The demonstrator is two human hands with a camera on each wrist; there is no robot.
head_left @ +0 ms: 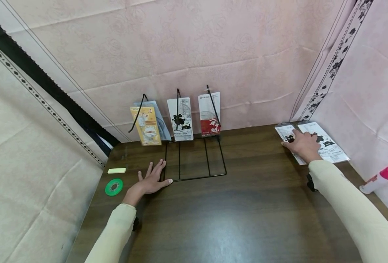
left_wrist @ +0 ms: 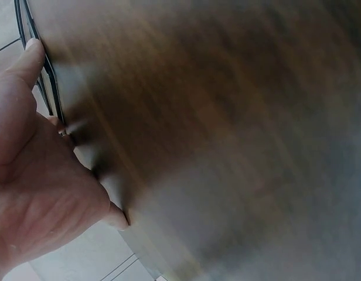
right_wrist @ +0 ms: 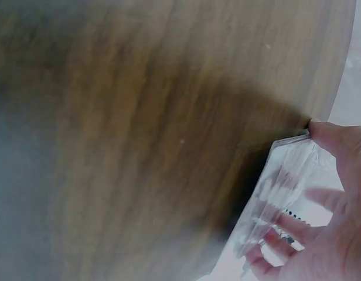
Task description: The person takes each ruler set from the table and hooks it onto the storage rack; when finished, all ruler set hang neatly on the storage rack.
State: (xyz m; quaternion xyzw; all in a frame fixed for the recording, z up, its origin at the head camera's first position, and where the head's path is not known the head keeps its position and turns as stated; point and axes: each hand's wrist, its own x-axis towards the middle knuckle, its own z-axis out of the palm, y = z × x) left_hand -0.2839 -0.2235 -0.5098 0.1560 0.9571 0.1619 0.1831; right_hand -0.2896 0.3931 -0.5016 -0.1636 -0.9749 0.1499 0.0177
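My left hand lies spread on the table, its thumb by the front left corner of the black wire display rack. In the left wrist view my left palm shows beside the rack's wires. At the back right, my right hand grips a flat white ruler set pack with a black cat print, thumb at one edge and fingers bent over it. A similar white pack lies to its right. In the right wrist view the thumb touches a clear plastic pack.
Packs hang from the rack's hooks: a yellow one before a blue one, a ruler set and a red-and-white one. A green ring and pale strip lie left. A glue stick is right, by the curtain.
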